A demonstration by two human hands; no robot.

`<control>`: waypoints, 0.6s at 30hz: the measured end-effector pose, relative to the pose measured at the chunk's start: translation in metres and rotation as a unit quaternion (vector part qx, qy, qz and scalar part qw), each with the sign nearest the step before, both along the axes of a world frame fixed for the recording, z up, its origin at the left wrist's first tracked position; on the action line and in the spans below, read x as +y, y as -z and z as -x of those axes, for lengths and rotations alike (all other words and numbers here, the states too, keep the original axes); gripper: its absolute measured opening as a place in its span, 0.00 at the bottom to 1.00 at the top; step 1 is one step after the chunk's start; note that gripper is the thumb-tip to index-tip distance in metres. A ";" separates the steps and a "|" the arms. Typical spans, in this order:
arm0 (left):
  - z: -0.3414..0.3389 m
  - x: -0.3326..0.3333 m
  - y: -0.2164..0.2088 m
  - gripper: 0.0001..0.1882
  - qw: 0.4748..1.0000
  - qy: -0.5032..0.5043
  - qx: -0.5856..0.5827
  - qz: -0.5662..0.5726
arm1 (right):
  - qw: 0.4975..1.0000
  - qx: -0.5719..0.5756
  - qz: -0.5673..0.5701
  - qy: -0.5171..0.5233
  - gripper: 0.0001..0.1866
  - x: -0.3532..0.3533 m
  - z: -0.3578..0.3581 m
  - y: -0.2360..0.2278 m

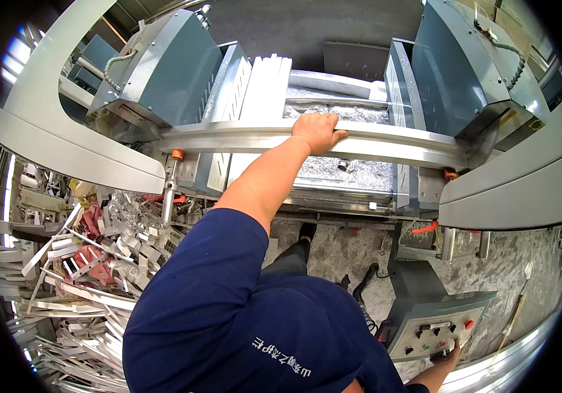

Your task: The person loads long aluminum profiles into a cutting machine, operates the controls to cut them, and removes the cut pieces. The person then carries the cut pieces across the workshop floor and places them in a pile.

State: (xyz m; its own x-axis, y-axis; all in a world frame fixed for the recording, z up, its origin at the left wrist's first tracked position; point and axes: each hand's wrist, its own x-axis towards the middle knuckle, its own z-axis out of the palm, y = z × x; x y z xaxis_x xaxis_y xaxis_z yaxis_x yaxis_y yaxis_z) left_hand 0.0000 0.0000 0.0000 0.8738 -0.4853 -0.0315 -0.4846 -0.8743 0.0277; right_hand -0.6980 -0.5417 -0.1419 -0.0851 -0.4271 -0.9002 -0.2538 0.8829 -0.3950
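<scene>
In the head view, the left hand [318,133] curls around the bar [392,142] at 12 o'clock. The right hand [450,359] is at the panel [418,337], 4 o'clock; its opening I cannot tell. Placing seems done; what remains, I cannot judge. The bar's ends reach both machines [461,65]; scrap [91,275] crowds 8 o'clock, floor [343,252] gives room at 5.
</scene>
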 end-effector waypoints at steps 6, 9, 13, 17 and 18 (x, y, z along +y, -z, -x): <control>0.000 0.001 -0.003 0.27 1.000 0.000 0.011 -0.001 | 0.998 0.058 0.011 -0.021 0.48 0.002 0.004 0.007; 0.000 0.002 -0.002 0.27 1.000 0.000 0.008 0.001 | 0.998 0.057 0.014 -0.035 0.48 0.002 0.003 0.006; 0.001 0.003 -0.003 0.27 1.000 -0.003 0.007 0.000 | 0.997 0.057 0.038 -0.029 0.48 0.001 -0.002 0.007; 0.002 0.000 -0.004 0.27 1.000 -0.001 0.009 0.003 | 0.998 0.057 0.027 -0.020 0.48 -0.006 0.007 0.009; 0.000 0.000 -0.003 0.27 1.000 0.001 0.009 0.004 | 0.998 0.054 0.021 -0.015 0.48 -0.007 0.010 0.010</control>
State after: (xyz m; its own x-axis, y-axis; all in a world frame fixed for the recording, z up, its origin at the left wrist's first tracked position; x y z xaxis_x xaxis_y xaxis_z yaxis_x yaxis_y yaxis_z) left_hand -0.0001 -0.0002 0.0029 0.8718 -0.4880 -0.0430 -0.4864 -0.8727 0.0422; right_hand -0.7084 -0.5492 -0.1515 -0.1680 -0.4688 -0.8672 -0.3231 0.8573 -0.4008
